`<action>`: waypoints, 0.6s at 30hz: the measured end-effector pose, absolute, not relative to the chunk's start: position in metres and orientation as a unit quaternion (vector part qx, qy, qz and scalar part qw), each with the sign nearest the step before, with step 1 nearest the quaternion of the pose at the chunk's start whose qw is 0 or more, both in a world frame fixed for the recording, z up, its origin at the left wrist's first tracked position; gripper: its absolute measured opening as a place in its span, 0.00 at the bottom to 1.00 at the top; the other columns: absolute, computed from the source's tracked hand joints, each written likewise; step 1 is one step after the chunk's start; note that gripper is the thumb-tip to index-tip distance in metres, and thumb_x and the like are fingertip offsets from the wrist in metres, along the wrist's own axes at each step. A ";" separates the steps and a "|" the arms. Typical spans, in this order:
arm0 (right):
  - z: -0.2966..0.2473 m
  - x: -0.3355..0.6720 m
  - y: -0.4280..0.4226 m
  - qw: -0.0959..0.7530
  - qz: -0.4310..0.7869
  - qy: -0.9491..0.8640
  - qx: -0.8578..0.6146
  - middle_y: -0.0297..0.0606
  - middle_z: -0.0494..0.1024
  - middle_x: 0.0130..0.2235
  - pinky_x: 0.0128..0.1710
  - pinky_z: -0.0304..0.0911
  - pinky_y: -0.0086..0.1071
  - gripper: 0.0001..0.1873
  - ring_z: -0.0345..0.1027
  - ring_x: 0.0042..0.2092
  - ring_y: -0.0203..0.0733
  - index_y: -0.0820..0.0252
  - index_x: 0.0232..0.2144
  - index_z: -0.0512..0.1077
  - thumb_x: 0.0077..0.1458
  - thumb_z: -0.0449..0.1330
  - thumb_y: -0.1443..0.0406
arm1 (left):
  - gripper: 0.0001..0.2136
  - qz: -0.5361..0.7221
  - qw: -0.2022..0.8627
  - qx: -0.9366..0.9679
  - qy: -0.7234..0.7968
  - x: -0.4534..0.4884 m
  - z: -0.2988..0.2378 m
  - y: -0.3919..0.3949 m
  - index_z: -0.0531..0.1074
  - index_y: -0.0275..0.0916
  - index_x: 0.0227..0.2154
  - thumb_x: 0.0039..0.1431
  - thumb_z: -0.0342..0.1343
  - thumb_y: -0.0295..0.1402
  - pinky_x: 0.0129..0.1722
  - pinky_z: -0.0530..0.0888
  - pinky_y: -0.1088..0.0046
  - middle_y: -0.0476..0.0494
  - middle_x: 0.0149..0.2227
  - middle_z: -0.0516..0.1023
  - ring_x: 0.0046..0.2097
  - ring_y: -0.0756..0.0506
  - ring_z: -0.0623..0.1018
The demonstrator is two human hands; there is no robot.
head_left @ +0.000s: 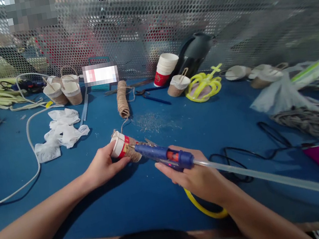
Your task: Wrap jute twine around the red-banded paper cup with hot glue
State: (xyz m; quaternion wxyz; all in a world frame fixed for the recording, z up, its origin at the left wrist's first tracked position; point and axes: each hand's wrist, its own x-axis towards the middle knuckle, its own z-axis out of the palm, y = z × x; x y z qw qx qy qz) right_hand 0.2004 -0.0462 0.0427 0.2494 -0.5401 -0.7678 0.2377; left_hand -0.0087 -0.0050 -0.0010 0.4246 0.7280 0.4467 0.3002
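Note:
My left hand (pixel 105 164) is closed around a red and white paper cup (pixel 118 143), which lies tilted on its side. Brown twine (pixel 133 154) is wound about the cup's lower part. From there a strand runs up to a twine roll (pixel 122 99) behind it. In my right hand (pixel 191 171) is a blue hot glue gun (pixel 156 153), its nozzle close against the wound twine; whether the two touch I cannot tell. A long clear glue stick (pixel 265 177) sticks out of the gun's back end toward the right. Yellow scissor handles (pixel 206 208) lie partly under my right wrist.
Twine-wrapped cups (pixel 73 93) stand at the back left, near crumpled white liners (pixel 62 130). Stacked paper cups (pixel 166 69), blue pliers (pixel 155 97) and a yellow crown-shaped piece (pixel 204 85) sit toward the back. A white cable (pixel 30 138) crosses the left; a black cord (pixel 264 154) loops at right.

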 end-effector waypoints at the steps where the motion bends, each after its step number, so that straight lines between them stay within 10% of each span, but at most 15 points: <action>1: 0.044 0.200 -0.047 0.248 0.245 -0.763 -0.544 0.31 0.67 0.19 0.23 0.61 0.27 0.12 0.65 0.24 0.36 0.56 0.19 0.59 0.49 0.56 0.62 | 0.12 0.300 0.427 0.728 0.445 -0.008 -0.001 -0.005 0.67 0.33 0.36 0.50 0.54 0.35 0.34 0.71 0.73 0.44 0.33 0.76 0.33 0.48 0.74; 18: 0.044 0.202 -0.050 0.252 0.211 -0.789 -0.520 0.30 0.66 0.22 0.24 0.58 0.26 0.08 0.59 0.23 0.32 0.58 0.21 0.62 0.50 0.55 0.65 | 0.13 0.285 0.436 0.724 0.453 -0.008 -0.001 -0.005 0.67 0.32 0.36 0.51 0.53 0.36 0.33 0.71 0.73 0.42 0.32 0.77 0.31 0.48 0.74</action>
